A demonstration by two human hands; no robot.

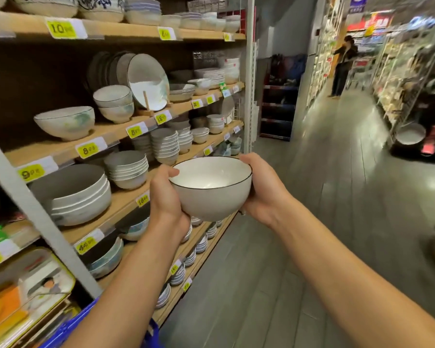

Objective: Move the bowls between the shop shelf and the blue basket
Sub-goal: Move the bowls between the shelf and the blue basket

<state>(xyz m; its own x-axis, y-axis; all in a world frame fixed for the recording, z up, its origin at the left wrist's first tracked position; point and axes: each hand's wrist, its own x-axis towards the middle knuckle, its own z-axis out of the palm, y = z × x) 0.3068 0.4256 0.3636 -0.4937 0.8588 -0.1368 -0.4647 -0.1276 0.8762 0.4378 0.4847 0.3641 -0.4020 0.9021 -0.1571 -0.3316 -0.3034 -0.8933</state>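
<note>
Cupping the white bowl (pixel 212 197) between left hand (pixel 165 199) and right hand (pixel 264 194)

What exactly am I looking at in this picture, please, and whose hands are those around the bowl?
There is no machine here. A person wears a wide-angle camera on their head, so the single picture looks forward and down along their own arms. Their left hand and right hand cup a white bowl with a dark rim from either side. It is empty and held in the air beside the shop shelf. The wooden shelf boards carry stacks of bowls, plates and yellow price tags. A corner of the blue basket shows at the bottom left, below the left forearm. Far down the aisle another person stands, blurred.
</note>
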